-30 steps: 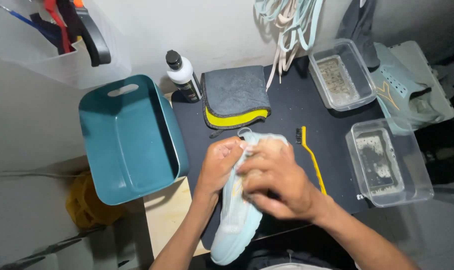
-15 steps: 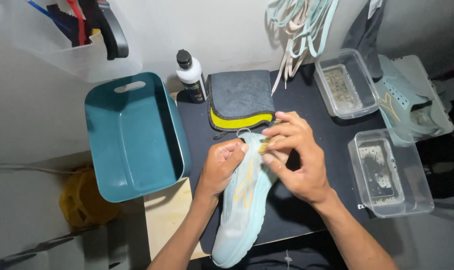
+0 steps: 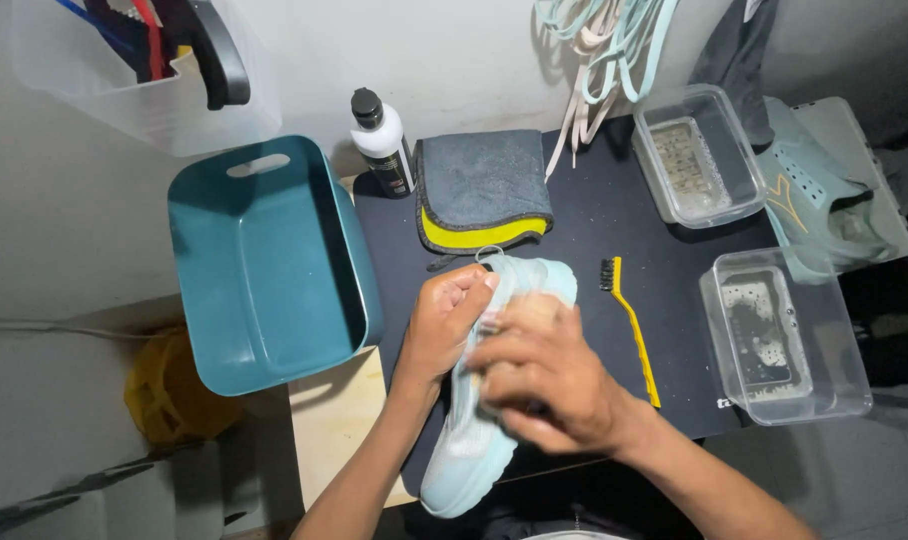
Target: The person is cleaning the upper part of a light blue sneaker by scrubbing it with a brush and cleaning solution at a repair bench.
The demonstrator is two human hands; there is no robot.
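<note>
1. Since half a second ago, the right hand (image 3: 549,375) has been drawn nearer, from the heel end down over the middle of the pale mint sneaker (image 3: 489,400).
2. The sneaker is laid lengthwise on the black mat (image 3: 614,220), heel loop far, toe near and past the mat's near edge; its knit upper is pale blue-green, and the part under the hand is blurred.
3. The left hand (image 3: 444,325) is closed around the sneaker's heel on the left side, fingers curled over it.
4. The right hand is pressed on the upper with fingers bent; whether anything is gripped beneath cannot be told.
5. A yellow brush (image 3: 629,325) is seen just right of the sneaker, a teal tub (image 3: 274,260) to the left.
</note>
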